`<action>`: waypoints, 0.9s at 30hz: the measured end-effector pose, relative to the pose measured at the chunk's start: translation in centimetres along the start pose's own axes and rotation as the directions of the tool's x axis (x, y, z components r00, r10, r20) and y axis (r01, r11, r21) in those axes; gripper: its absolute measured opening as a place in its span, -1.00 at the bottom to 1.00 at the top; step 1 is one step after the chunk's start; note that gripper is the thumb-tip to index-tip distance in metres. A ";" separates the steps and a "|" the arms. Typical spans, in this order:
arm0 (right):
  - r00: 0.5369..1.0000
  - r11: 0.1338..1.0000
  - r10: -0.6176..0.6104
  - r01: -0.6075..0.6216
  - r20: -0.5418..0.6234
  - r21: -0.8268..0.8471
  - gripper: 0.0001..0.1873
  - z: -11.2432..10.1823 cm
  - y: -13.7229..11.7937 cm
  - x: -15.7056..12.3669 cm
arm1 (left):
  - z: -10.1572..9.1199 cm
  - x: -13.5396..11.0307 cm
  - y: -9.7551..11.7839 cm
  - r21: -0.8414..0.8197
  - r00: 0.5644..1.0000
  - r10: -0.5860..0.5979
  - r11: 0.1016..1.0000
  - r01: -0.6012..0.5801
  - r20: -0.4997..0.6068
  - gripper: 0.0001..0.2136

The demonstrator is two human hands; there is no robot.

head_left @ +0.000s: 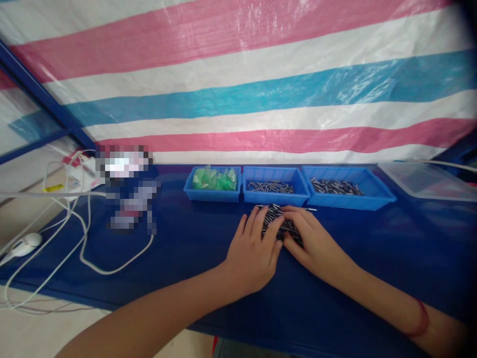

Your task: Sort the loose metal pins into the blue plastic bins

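Note:
A dark heap of thin metal pins [271, 215], perhaps nails or screws, lies on the blue tabletop between my hands. My left hand [253, 248] cups it from the left and above, with its fingers curved over the pins and gaps between them. From the right, my right hand [311, 238] curls round the other side, thumb low and fingers above. My fingertips almost meet over the heap. One loose pin [312, 209] sticks out beyond my right fingers. The pins' ends are partly hidden under my fingers.
Behind the hands stand three blue bins: one with green plastic packets [215, 179], two with metal pins [271, 187] [335, 187]. A clear plastic sheet or lid [428, 181] lies at right. White cables [87, 223], a white device [28, 243] and pixelated items occupy the left.

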State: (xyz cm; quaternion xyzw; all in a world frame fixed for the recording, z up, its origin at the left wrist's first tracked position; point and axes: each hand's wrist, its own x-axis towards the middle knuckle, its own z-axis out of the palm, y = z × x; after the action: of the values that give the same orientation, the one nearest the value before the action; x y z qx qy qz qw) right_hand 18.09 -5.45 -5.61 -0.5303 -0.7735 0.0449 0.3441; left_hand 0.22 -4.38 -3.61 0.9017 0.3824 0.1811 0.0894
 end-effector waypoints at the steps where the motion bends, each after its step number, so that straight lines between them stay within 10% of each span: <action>1: 1.000 1.000 -0.001 0.001 -0.008 0.014 -0.68 0.1 0.1 0.2 | 0.1 0.1 0.2 -0.016 1.000 -0.006 1.000 0.006 -0.019 -0.57; 16: 0.957 0.975 -0.134 0.174 0.258 -0.138 -0.75 -2.2 -0.3 3.6 | 0.4 1.9 1.8 -0.316 0.975 -0.112 0.948 0.047 -0.190 -0.53; 27: 0.990 0.940 0.111 -0.132 0.085 0.313 -0.85 -3.7 -1.2 3.7 | -0.9 2.7 -0.3 -0.410 0.947 -0.115 0.912 -0.020 -0.301 -0.76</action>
State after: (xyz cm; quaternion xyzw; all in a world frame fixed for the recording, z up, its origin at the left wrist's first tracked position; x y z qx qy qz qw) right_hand 18.55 -3.86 -0.51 -0.5129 -0.7329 0.2077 0.3957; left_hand 1.44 -2.22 -2.21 0.8121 0.3676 0.3978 0.2170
